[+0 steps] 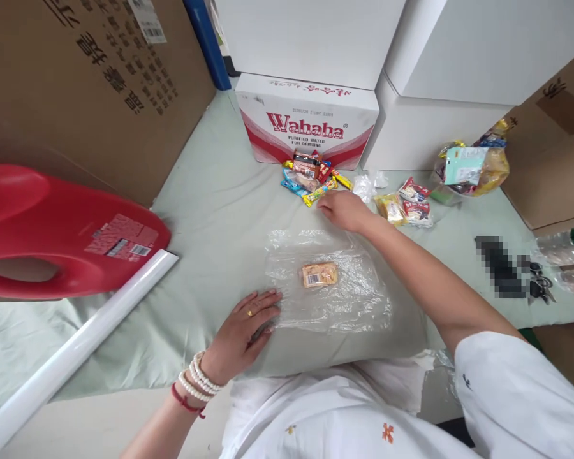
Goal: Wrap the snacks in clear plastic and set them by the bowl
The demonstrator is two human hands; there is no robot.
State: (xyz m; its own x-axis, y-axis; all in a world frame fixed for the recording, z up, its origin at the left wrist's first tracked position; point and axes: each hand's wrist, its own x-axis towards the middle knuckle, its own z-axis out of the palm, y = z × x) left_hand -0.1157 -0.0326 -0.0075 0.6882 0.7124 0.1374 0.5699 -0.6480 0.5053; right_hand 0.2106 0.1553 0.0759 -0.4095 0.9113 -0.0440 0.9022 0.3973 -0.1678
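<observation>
- L hand [246, 328]: palm down, fingers extended, nothing gripped; fingertips at L edge of clear plastic sheet [363, 309].
- R hand [342, 210]: arm stretched fwd, fingers curled, just beside yellow bar [320, 191]; fingertips partly hidden, can't tell if it's gripping anything.
- Snack pack [320, 275]: lying approx mid-sheet, barcode label facing up, between the hands, neither touching it.
- Sheet: spread w/ wrinkles on green-clothed table [210, 197], near the person's body.
- Snack pile [306, 167]: mixed wrappers, up against Wahaha box [310, 118]; yellow bar at its near edge.
- R of pile: crumpled clear plastic [362, 189], then small packs [417, 213] grouped together; clear tub [442, 193] w/ more snacks behind, farther R.
- Far L: red jug [76, 223] on its side, white tube [76, 350] lying diagonally next to it.
- Far R: keys [539, 284] beside a pixelated dark item, can't ID.
</observation>
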